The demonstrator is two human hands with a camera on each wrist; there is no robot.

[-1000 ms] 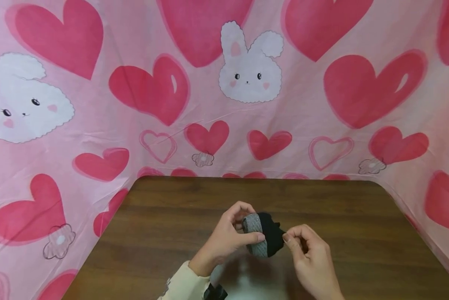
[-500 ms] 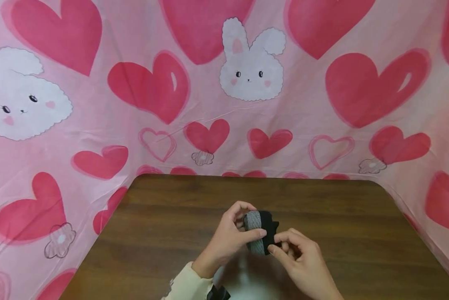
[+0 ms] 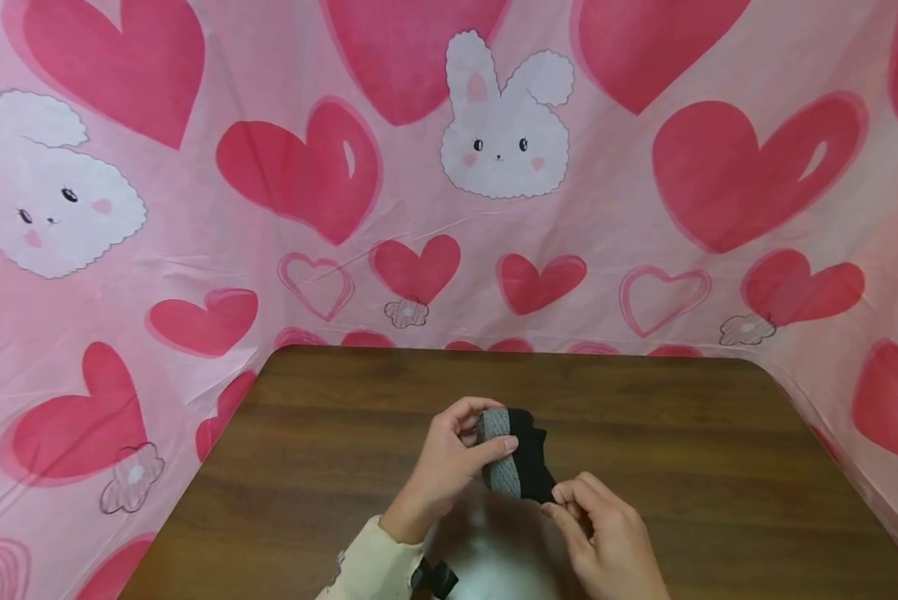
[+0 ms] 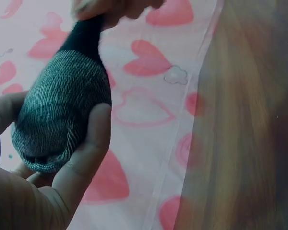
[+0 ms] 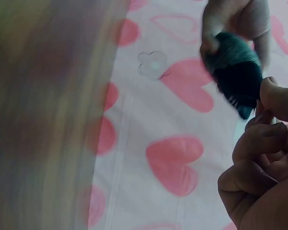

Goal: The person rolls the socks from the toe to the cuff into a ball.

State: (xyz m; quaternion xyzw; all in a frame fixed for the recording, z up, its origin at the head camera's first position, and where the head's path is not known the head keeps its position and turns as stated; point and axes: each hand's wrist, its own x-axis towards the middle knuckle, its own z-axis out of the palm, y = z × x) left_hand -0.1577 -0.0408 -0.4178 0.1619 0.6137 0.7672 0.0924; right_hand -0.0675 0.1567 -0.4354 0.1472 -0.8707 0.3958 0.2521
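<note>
A balled-up sock (image 3: 527, 460), grey at one end and black at the other, is held above the table in the head view. My left hand (image 3: 443, 467) grips its grey part, thumb on the near side and fingers behind. At the black end, my right hand (image 3: 605, 527) pinches a corner between thumb and forefinger. The left wrist view shows the sock (image 4: 62, 96) with a folded opening at its grey bottom, its black end stretched up toward the right hand's fingers. In the right wrist view the black fabric (image 5: 239, 79) narrows to the pinched corner.
A brown wooden table (image 3: 329, 433) lies under both hands. Behind it and at the sides hangs a pink cloth (image 3: 419, 208) with hearts and rabbit faces. A pale glare (image 3: 494, 558) shows on the tabletop near the front.
My right hand first came in close to the black end, then drew down and outward, stretching a corner. The left hand keeps its grip and has shifted slightly left and up.
</note>
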